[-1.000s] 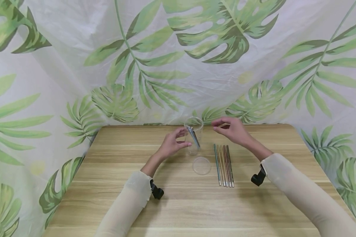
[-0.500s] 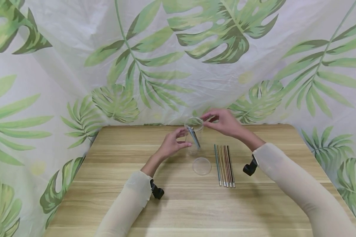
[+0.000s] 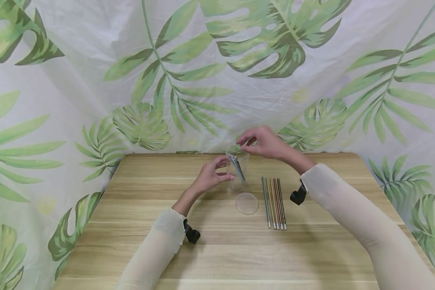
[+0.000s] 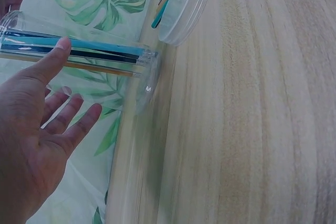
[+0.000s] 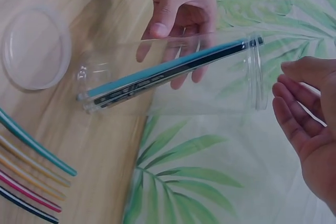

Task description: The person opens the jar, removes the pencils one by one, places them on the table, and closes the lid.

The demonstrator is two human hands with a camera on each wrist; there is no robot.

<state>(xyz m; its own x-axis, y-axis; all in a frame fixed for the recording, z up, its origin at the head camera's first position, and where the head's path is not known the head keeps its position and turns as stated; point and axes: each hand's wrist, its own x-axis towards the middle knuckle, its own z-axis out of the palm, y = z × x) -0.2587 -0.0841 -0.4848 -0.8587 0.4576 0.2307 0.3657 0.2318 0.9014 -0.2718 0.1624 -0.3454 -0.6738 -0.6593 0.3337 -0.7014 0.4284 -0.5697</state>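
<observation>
Clear plastic cup [image 5: 194, 95], upright near the far edge of a wooden table [image 3: 217, 262], with blue and dark pencils [image 5: 173, 73] leaning inside. At the cup's left side, a left hand [image 3: 209, 176], fingers loosely spread and thumb beside the wall. At the rim, from the right, a right hand [image 3: 265, 143], fingers bent, only a narrow gap between thumb and fingertips. Just nearer than the cup, a round translucent lid [image 3: 246, 203], flat. Right of that, a row of loose pencils [image 3: 274, 203], side by side. Beyond the table, a pale cloth [image 3: 94, 80] printed with green leaves.
</observation>
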